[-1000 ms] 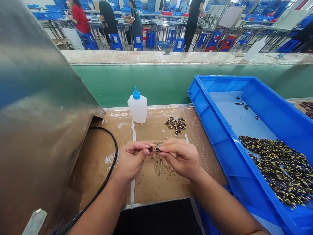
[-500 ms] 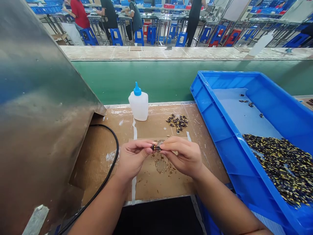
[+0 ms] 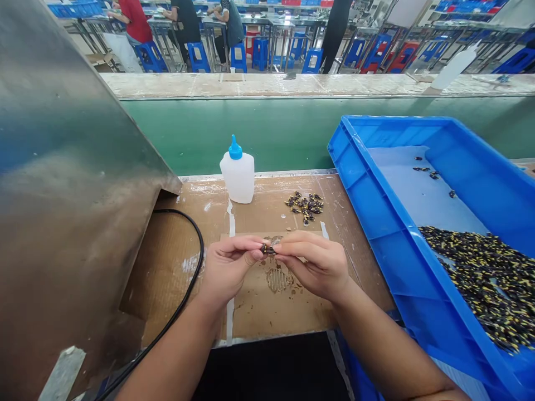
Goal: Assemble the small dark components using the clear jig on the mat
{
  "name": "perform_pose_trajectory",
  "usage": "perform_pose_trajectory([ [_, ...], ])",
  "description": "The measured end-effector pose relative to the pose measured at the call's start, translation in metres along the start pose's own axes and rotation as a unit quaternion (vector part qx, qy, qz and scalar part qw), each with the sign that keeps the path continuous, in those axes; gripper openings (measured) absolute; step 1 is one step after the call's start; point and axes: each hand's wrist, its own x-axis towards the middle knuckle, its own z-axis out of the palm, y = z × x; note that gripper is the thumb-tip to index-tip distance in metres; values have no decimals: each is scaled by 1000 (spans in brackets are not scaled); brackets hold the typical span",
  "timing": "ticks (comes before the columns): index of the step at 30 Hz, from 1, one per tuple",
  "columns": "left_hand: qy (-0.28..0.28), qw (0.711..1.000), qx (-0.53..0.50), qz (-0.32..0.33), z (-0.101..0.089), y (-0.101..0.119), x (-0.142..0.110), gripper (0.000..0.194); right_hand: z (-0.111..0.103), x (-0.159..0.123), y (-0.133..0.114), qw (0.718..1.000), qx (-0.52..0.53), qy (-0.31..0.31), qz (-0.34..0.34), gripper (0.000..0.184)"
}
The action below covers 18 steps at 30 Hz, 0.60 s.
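Between my fingertips, above the cardboard-covered bench, is a small black part with a yellow band [image 3: 264, 249]. My left hand [image 3: 229, 271] pinches its left end with thumb and forefinger. From the other side, my right hand [image 3: 315, 263] pinches a thin dark piece at the right end; whether the two pieces are joined I cannot tell. Beyond my hands lies a small pile of similar black-and-yellow parts [image 3: 306, 207]. A white squeeze bottle [image 3: 238, 177] with a blue nozzle cap stands upright to the left of that pile.
On the right, a blue crate [image 3: 368, 192] holds a great heap of black-and-yellow parts [image 3: 485, 284]. A metal housing [image 3: 79, 184] rises at the left, with a black cable [image 3: 199, 250] curving beside it. Behind the bench runs a green belt [image 3: 284, 131]; people sit farther back.
Both hands keep their pinch on the small part, with hardly any movement. The view has shifted slightly.
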Motion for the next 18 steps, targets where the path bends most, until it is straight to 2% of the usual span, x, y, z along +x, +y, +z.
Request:
perform_pose_trajectory([
  [12, 2, 1000, 20, 12, 2, 0, 0, 8, 0, 0, -1, 1000, -9, -2, -7, 23],
  [18, -1, 999, 27, 20, 2, 1, 0, 8, 0, -2, 0, 1000, -11, -6, -20, 27],
])
